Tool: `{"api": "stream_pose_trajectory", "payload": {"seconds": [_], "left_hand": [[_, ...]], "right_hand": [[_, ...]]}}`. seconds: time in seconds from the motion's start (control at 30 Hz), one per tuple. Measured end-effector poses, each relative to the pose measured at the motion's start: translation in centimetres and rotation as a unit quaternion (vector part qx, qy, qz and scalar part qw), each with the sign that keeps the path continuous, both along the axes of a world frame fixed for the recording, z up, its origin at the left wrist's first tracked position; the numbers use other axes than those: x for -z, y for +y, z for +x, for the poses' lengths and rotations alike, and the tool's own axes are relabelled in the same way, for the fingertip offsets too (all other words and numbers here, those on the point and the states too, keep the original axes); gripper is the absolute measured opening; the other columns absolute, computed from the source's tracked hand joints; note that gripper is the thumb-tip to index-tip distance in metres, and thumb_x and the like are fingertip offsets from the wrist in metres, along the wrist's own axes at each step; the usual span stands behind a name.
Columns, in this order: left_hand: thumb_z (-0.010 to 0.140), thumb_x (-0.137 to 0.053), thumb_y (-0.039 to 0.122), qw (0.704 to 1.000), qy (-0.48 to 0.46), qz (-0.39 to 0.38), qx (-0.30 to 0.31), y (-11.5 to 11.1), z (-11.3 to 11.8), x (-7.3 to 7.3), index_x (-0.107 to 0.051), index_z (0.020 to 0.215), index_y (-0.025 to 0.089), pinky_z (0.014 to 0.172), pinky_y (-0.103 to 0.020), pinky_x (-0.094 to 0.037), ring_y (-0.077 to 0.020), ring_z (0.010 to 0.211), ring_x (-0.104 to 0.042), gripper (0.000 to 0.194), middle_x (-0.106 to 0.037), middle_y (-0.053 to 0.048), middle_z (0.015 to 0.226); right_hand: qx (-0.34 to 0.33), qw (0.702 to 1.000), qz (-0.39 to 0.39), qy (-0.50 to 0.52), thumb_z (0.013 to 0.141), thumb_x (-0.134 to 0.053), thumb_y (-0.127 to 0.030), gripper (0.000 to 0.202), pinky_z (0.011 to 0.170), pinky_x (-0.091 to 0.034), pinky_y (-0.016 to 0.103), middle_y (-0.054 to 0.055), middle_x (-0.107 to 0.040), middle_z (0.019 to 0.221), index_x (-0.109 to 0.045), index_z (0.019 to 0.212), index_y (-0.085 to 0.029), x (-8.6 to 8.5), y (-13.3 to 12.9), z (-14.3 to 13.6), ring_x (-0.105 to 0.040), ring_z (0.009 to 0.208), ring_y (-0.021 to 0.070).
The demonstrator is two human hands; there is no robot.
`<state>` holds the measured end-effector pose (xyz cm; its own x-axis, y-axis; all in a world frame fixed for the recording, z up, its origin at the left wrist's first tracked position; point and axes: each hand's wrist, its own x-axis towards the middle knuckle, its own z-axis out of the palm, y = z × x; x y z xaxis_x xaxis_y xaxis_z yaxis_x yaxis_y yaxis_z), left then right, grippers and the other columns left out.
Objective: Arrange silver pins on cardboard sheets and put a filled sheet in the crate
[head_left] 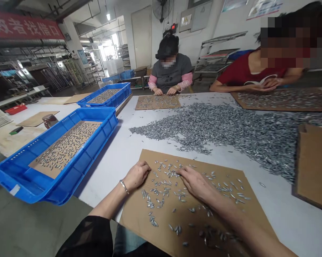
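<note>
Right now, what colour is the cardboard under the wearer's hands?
The cardboard is light brown; head view shows it best.

The white wall [227, 23] holds a pale door [141, 35] and dark fan [162, 8]; a red banner [27, 26] hangs at left

Left hand [136, 174] is curled near the cardboard's [134, 214] left edge, bracelet [124, 186] on that wrist, and the right hand [193, 180] has its fingertips down by some little silvery bits [150, 205]. Can't tell if either's pinching one. There's a huge pile [219, 125] of them up the white table [107, 160], two blue bins [96, 151] off left, plus two coworkers [171, 69] across with their own cardboard.
</note>
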<state>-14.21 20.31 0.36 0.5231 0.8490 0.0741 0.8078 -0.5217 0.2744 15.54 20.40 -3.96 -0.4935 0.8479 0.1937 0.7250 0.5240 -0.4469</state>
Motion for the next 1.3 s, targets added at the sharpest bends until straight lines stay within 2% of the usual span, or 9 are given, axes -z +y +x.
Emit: {"api": "stream_pose_trajectory", "payload": {"seconds": [0.17, 0.33, 0.53, 0.7, 0.87, 0.97, 1.07, 1.2, 1.3], "left_hand": [[0.105, -0.044, 0.020, 0.999, -0.013, 0.010, 0.034, 0.5, 1.4, -0.3, -0.069, 0.114, 0.020, 0.099, -0.036, -0.053, -0.0222, 0.109, -0.063, 0.027, -0.070, -0.011, 0.116], [0.106, -0.044, 0.024, 0.998, 0.003, 0.018, 0.066, 1.7, 4.7, -0.2, -0.071, 0.113, 0.020, 0.094, -0.042, -0.052, -0.0259, 0.109, -0.061, 0.028, -0.070, -0.013, 0.119], [0.104, -0.055, 0.027, 0.992, 0.035, 0.012, 0.117, 2.4, 8.3, 1.0, -0.074, 0.109, 0.023, 0.093, -0.037, -0.051, -0.0238, 0.111, -0.062, 0.020, -0.071, -0.009, 0.118], [0.106, -0.044, 0.021, 0.997, 0.051, 0.026, 0.058, 3.5, 6.1, 1.0, -0.073, 0.111, 0.020, 0.092, -0.038, -0.052, -0.0239, 0.104, -0.062, 0.029, -0.070, -0.012, 0.110], [0.105, -0.052, 0.025, 0.995, 0.061, 0.026, 0.071, 4.3, 3.9, 0.6, -0.073, 0.114, 0.024, 0.093, -0.037, -0.052, -0.0232, 0.108, -0.062, 0.023, -0.070, -0.008, 0.121], [0.105, -0.048, 0.020, 0.997, 0.055, 0.038, 0.050, 4.6, 3.6, 0.4, -0.074, 0.106, 0.018, 0.092, -0.039, -0.052, -0.0246, 0.105, -0.062, 0.026, -0.071, -0.012, 0.116], [0.107, -0.041, 0.021, 0.997, 0.038, 0.052, 0.047, 4.3, 4.5, 0.2, -0.071, 0.113, 0.015, 0.094, -0.040, -0.052, -0.0251, 0.107, -0.061, 0.032, -0.070, -0.014, 0.119], [0.105, -0.052, 0.029, 0.993, 0.034, 0.055, 0.103, 3.4, 7.5, 0.8, -0.072, 0.115, 0.022, 0.093, -0.038, -0.053, -0.0232, 0.109, -0.062, 0.023, -0.070, -0.008, 0.123], [0.103, -0.053, 0.025, 0.993, 0.034, 0.063, 0.095, 3.6, 8.3, 1.5, -0.073, 0.108, 0.022, 0.090, -0.039, -0.054, -0.0233, 0.102, -0.065, 0.021, -0.073, -0.009, 0.116]], "right_hand": [[0.023, 0.999, -0.009, -0.039, 0.100, -0.041, -0.020, 0.033, 0.076, -0.049, 0.031, 0.008, -0.064, 0.095, -0.073, 0.106, -0.022, 0.7, 1.1, 3.3, -0.061, 0.082, 0.0208], [0.097, 0.992, -0.038, -0.070, 0.100, -0.040, -0.020, 0.035, 0.075, -0.050, 0.033, 0.009, -0.063, 0.092, -0.073, 0.110, -0.018, 0.3, 1.2, 5.7, -0.063, 0.080, 0.0210], [-0.024, 0.999, 0.012, 0.018, 0.103, -0.041, -0.025, 0.032, 0.085, -0.055, 0.034, 0.009, -0.068, 0.102, -0.072, 0.110, -0.024, 1.1, -0.8, 5.4, -0.066, 0.095, 0.0214], [0.044, 0.999, 0.022, 0.013, 0.103, -0.039, -0.026, 0.035, 0.080, -0.058, 0.037, 0.011, -0.070, 0.095, -0.072, 0.111, -0.021, 1.5, -0.7, 8.7, -0.069, 0.086, 0.0230], [0.023, 0.999, 0.026, 0.003, 0.104, -0.036, -0.028, 0.039, 0.079, -0.057, 0.034, 0.010, -0.069, 0.094, -0.074, 0.106, -0.021, 2.0, -1.1, 11.6, -0.069, 0.088, 0.0222], [0.067, 0.997, 0.019, -0.025, 0.103, -0.036, -0.029, 0.039, 0.076, -0.056, 0.035, 0.010, -0.069, 0.094, -0.074, 0.103, -0.021, 2.2, -1.5, 12.6, -0.068, 0.084, 0.0226], [0.099, 0.994, 0.023, -0.031, 0.103, -0.036, -0.028, 0.038, 0.074, -0.056, 0.035, 0.011, -0.069, 0.096, -0.073, 0.109, -0.021, 1.8, -1.4, 11.7, -0.067, 0.081, 0.0224], [0.021, 0.999, 0.033, 0.006, 0.103, -0.038, -0.025, 0.036, 0.085, -0.056, 0.037, 0.011, -0.069, 0.102, -0.073, 0.110, -0.023, 1.0, -0.3, 6.7, -0.066, 0.094, 0.0232], [-0.003, 0.999, 0.034, -0.011, 0.103, -0.040, -0.025, 0.034, 0.092, -0.055, 0.042, 0.012, -0.069, 0.116, -0.072, 0.112, -0.024, 0.9, 0.9, 4.2, -0.064, 0.105, 0.0262]]}}
